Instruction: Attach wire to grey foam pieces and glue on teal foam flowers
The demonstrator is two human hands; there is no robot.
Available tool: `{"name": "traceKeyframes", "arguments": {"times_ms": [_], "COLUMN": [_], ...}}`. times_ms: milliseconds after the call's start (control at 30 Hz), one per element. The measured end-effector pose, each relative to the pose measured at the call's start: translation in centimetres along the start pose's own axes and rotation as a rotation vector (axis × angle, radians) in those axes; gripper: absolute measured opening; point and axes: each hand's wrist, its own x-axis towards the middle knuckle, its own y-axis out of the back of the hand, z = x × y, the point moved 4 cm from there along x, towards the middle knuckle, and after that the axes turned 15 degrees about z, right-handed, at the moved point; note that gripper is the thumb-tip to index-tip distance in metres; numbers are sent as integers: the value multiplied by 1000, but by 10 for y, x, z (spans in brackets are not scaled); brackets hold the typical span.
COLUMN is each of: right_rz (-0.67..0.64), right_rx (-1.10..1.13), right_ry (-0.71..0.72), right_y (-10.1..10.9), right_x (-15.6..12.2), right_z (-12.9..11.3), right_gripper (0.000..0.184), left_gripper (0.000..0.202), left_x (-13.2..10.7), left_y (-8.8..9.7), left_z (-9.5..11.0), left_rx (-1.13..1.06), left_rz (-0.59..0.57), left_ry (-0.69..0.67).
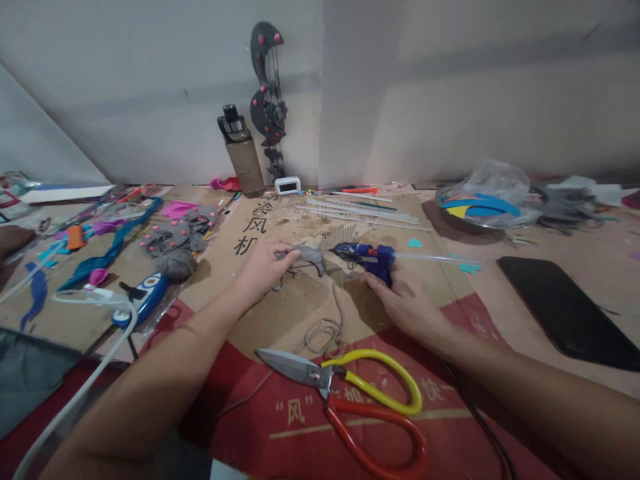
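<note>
My right hand (400, 297) is closed around the grip of a blue glue gun (373, 257), and a clear glue stick (435, 258) sticks out of its back. The dark nozzle points left. Just beyond its tip, my left hand (267, 263) pinches a curved grey felt piece (311, 257) against the cardboard (295, 303). A small gap separates nozzle and felt. From near the felt a grey cord (324, 335) runs down into a loose coil. Scissors (325, 380) with one yellow and one red handle lie in front, blades toward the left.
White glue sticks (365, 212) lie behind my hands. A water bottle (244, 157) and small white clock (287, 186) stand by the wall. At right are a black phone (570, 310) and a bowl (470, 223); at left, grey yarn (177, 264), felt scraps and a white cable (75, 407).
</note>
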Motion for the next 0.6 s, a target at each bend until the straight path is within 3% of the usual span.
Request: {"name": "traceKeyframes", "arguments": {"times_ms": [100,200,300,400,500,600], "right_rz": [4,29,32,30,32,23], "right_rx": [1,12,5,1,22,41], "right_ry": [2,19,9,0,0,-20], "right_y": [0,1,0,-1,-1,-1], "right_x": [0,-1,-1,1,2,2], "right_z": [1,2,4,5,3,1], "right_gripper": [35,37,39,44,46,46], "left_gripper": [32,33,34,32,27,29], "left_x": [-3,-8,-8,-6,-11,-26], "left_y": [6,11,14,14,24,47], "left_z": [3,12,17,13,10,15], "left_rx": [-83,-336,-637,-790,-772,-838], "left_rz": [-103,-212,-242,-327,-585,-897], "left_ry": [138,281,410,564,640,557]}}
